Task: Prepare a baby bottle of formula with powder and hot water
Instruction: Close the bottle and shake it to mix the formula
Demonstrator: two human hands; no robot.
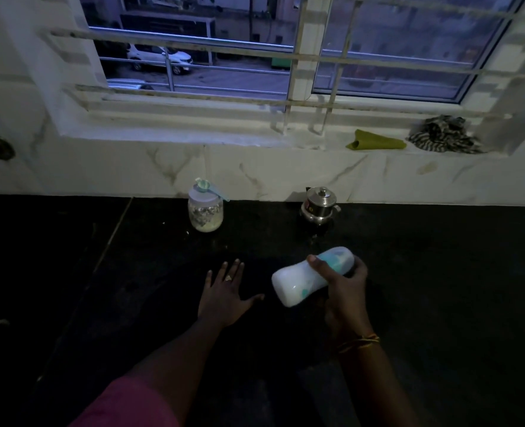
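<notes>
Dim light. Black counter (409, 303) runs across in front of me, marble-veined wall and barred window (255, 57) behind it. On the sill, a folded green cloth (375, 140) beside a striped rag (444, 135). At the counter's back edge: powder jar (205, 213), lid on, a teal scoop (207, 187) resting on top; well to its right a small steel pot (319, 206) with lid.

My right hand (342, 288) is wrapped around the baby bottle (304, 278), held tilted above the counter, capped end pointing away, base toward my left. My left hand (226, 291) lies flat on the counter, fingers spread, holding nothing.
</notes>
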